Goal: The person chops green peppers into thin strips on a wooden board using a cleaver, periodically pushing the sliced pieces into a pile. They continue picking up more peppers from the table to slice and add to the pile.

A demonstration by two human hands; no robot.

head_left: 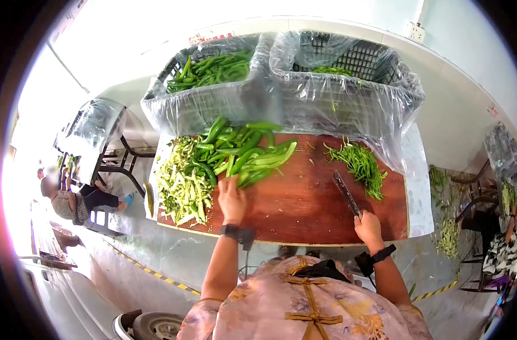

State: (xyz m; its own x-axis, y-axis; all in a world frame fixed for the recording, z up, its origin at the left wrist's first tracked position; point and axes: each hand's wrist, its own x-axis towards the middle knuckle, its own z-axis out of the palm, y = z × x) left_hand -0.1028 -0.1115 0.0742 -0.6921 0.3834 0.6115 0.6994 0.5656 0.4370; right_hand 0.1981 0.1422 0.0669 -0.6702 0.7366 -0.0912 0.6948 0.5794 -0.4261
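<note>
My right hand (369, 229) is wrapped round the handle of a knife (345, 192), whose dark blade points up and left over the brown cutting board (304, 204). My left hand (231, 199) is closed on the near end of a green pepper (248, 179), at the front of the pile. Behind it more long green peppers (230, 144) lie heaped, some of them split lengthwise. Pale seedy pepper cores (184, 187) form a heap left of my left hand. Beyond the knife tip is a pile of thin green strips (360, 167).
Two plastic-lined crates stand behind the board: the left crate (207, 105) holds green peppers, the right crate (343, 107) some green pieces. A person (71, 201) sits at far left, another (505, 243) at far right. Scraps (448, 238) litter the floor at right.
</note>
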